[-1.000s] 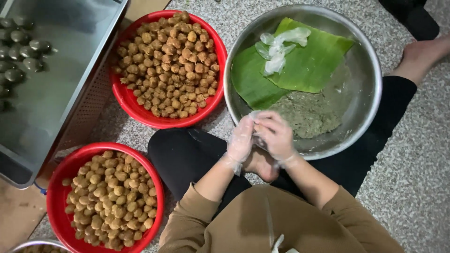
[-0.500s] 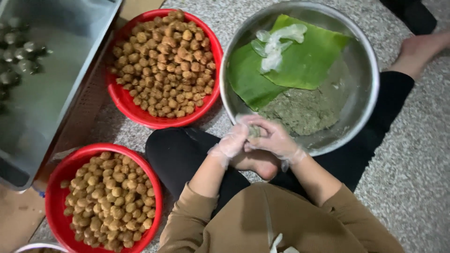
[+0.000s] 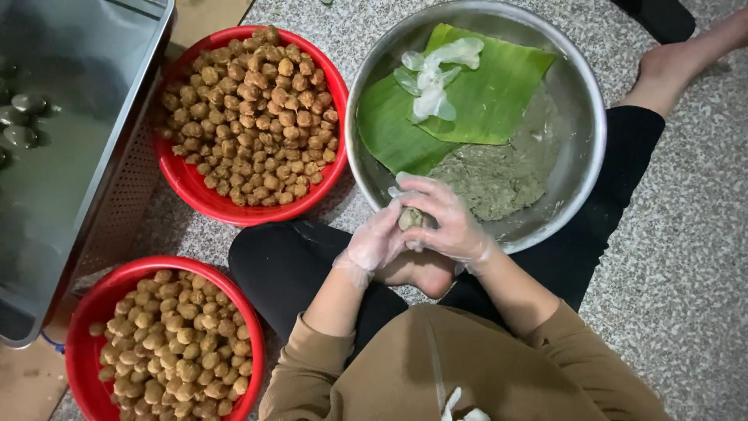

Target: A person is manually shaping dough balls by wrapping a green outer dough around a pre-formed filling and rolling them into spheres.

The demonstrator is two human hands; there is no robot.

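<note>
- Head view, the hands: a small grey-green lump of dough [image 3: 411, 219] is enclosed between the left hand [image 3: 379, 242] and the right hand [image 3: 446, 222], both covered in thin clear gloves. The right hand is curled over the lump from above and the right, the left hand is cupped against it from below and the left; neither is spread open, and both are closed on the lump.
- Head view, the key relation: the lump is seen just over the near rim of the steel bowl [image 3: 594, 101], above the crossed legs. It looks roundish, so no long axis can be made out. Both hands are touching it, so neither is nearer.
- Head view, the bowl: the remaining grey-green dough mass [image 3: 499, 175] is spread on the bowl's bottom just beyond the hands, nearer the right hand. A banana leaf [image 3: 467, 97] is laid against the far wall, with a crumpled spare glove [image 3: 436, 74] on it.
- Head view, the left side: two red basins are seen, the far red basin [image 3: 187, 183] and the near red basin [image 3: 82, 351], each heaped with brown balls [image 3: 249, 117]. They lie left of the left hand, well apart from it.
- Head view, the far left: a metal tray [image 3: 93, 179] with a few dark rounded pieces [image 3: 23, 117] is set on the speckled floor [image 3: 686, 296].
</note>
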